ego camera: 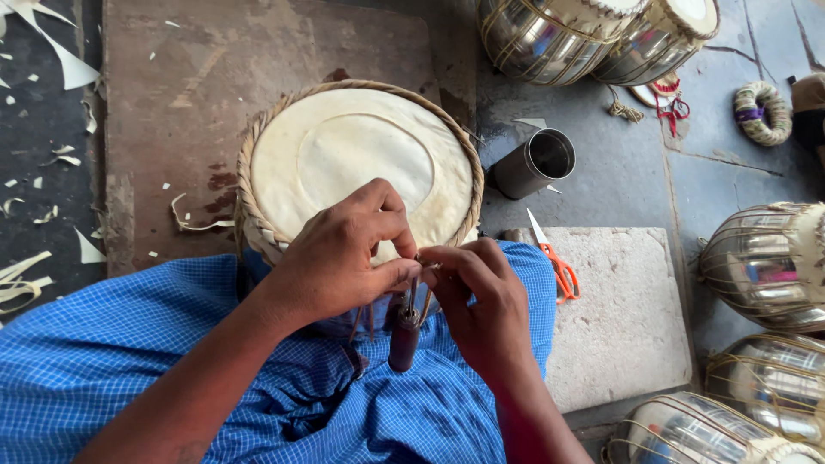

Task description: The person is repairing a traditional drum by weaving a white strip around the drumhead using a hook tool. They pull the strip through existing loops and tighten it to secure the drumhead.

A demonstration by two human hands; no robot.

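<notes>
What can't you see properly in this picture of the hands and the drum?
Head view:
- Tip of the wooden-handled tool: hidden between the left hand and right hand.
- Near rim of the drum: covered by both hands.
- Drum's body: hidden behind the blue cloth.
- Shiny drums at right: cut off by the edge.

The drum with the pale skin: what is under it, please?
Under the drum lies a brown mat, seen at its far and left sides. Its near side rests against blue checked cloth; both hands cover that edge.
</notes>
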